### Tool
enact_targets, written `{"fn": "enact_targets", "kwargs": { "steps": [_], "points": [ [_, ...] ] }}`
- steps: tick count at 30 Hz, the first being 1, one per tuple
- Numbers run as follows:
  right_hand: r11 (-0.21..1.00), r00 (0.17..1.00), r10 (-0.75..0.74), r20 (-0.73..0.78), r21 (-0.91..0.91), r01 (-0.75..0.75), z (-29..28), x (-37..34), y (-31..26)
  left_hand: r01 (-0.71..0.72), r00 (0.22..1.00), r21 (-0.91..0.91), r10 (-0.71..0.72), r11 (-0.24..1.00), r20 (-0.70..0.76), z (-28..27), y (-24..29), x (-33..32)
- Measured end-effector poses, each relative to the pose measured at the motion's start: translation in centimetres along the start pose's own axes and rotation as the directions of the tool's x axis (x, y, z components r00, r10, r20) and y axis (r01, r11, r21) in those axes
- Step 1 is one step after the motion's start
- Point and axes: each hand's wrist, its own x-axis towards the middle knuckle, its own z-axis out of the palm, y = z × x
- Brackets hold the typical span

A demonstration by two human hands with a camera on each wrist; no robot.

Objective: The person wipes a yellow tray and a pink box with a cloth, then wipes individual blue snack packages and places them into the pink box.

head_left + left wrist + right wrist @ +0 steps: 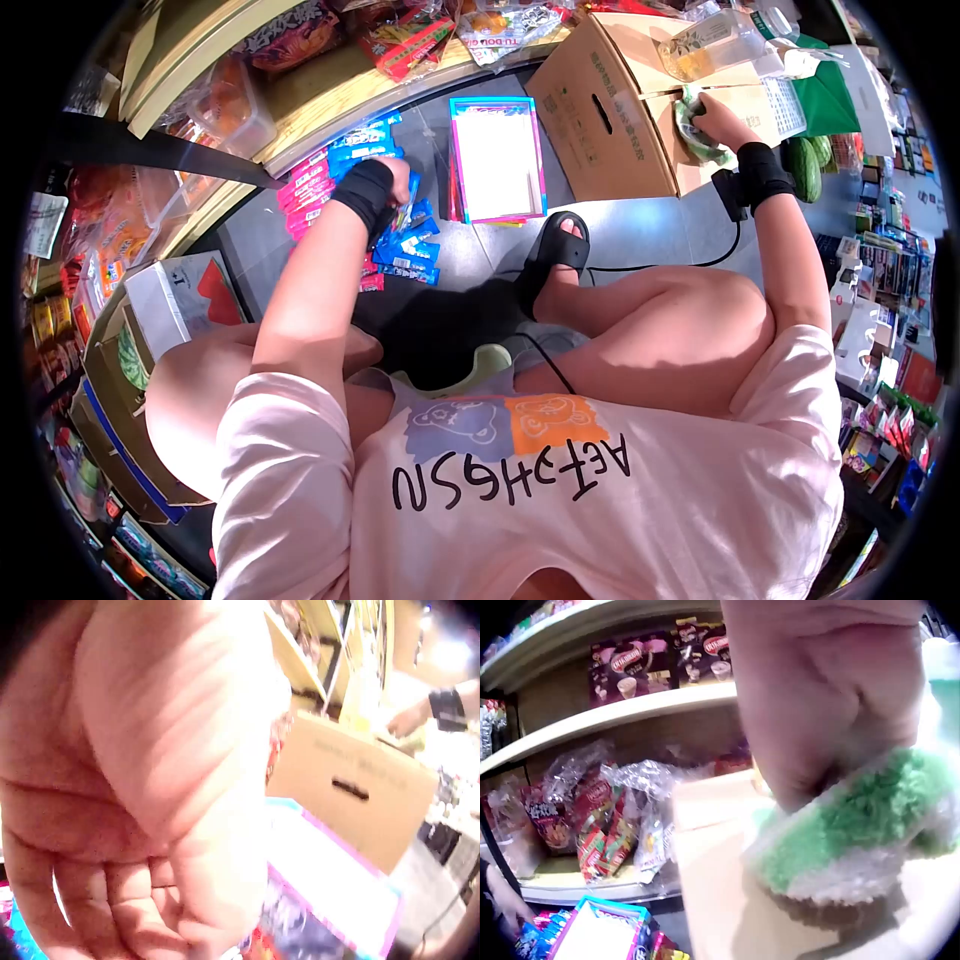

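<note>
Both hands: the left hand (400, 178) is low over the packets on the floor; the right hand (722, 122) is well apart from it, at the cardboard box (630, 125).
Right fingers: curled, gripping a green-and-white fluffy cloth (855, 825).
Cloth: on top of the box, bunched under the right hand near the edge above the side with the handle slot.
Left fingers: bent inward with the thumb close to them; the left wrist view is washed out, so I cannot tell whether they hold a packet.
Blue packets: one group (412, 250) spreads over the grey floor (460, 240) just below the left hand, with more above it.
Pink packets (306, 190): beside the blue ones, on the side nearer the shelf (330, 90).
Carton (497, 160): blue-and-pink edged with a white face, on the floor between the packets and the box.
Bottle (705, 45): clear, part filled with yellowish liquid, lying on its side on the box.
Sandal (562, 250): black, on the person's foot, near the carton.
Shelf: bagged snacks stand along it.
</note>
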Motion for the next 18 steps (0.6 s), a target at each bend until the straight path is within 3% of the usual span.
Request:
{"fn": "enact_targets", "kwargs": {
  "steps": [1, 2, 3, 5, 7, 9, 11, 13, 14, 15, 17, 18],
  "points": [
    [1.000, 0.999, -0.017, 0.046, -0.025, 0.018, -0.7, -0.3, -0.7, -0.069, 0.996, -0.037, 0.067, 0.997, -0.051, -1.8, 0.0, -1.0],
    [0.992, 0.990, -0.121, 0.070, -0.020, 0.123, -1.8, -1.1, -2.0, -0.087, 0.996, -0.219, 0.092, 0.972, 0.012, -3.7, 0.0, -1.8],
    [0.978, 0.970, -0.203, 0.134, 0.073, 0.194, -2.9, -1.8, -3.3, -0.112, 0.993, -0.393, 0.092, 0.913, -0.070, -4.9, 0.1, -2.8],
    [0.939, 0.951, -0.306, 0.044, 0.181, 0.293, -4.5, -3.4, -7.4, -0.234, 0.972, -0.572, 0.188, 0.786, -0.140, -7.9, 1.0, -4.2],
    [0.883, 0.934, -0.343, -0.096, 0.305, 0.356, -6.8, -6.0, -14.2, -0.420, 0.907, -0.674, 0.265, 0.608, -0.326, -10.3, 4.1, -7.8],
    [0.650, 0.816, -0.468, -0.339, 0.494, 0.578, -6.4, -5.9, -18.3, -0.596, 0.803, -0.675, 0.345, 0.434, -0.487, -11.5, 6.4, -9.5],
    [0.565, 0.625, -0.546, -0.557, 0.306, 0.767, -5.5, -5.6, -21.3, -0.693, 0.710, -0.681, 0.387, 0.236, -0.589, -11.8, 8.8, -9.7],
    [0.421, 0.374, -0.699, -0.610, 0.072, 0.904, -5.4, -6.5, -24.2, -0.730, 0.621, -0.684, 0.426, 0.009, -0.657, -12.1, 11.2, -11.1],
    [0.368, 0.312, -0.771, -0.555, 0.012, 0.930, -5.5, -6.6, -25.1, -0.742, 0.605, -0.669, 0.380, -0.051, -0.700, -12.0, 11.8, -11.3],
    [0.439, 0.416, -0.718, -0.557, 0.101, 0.893, -5.3, -7.5, -25.7, -0.752, 0.590, -0.650, 0.330, -0.109, -0.737, -12.1, 12.0, -11.5],
    [0.398, 0.475, -0.693, -0.542, 0.263, 0.879, -5.7, -7.2, -25.9, -0.719, 0.589, -0.663, 0.323, -0.209, -0.741, -12.4, 11.4, -10.8],
    [0.402, 0.475, -0.702, -0.531, 0.255, 0.880, -6.0, -7.0, -26.0, -0.701, 0.588, -0.665, 0.317, -0.259, -0.744, -12.5, 11.0, -10.4]
  ]
}}
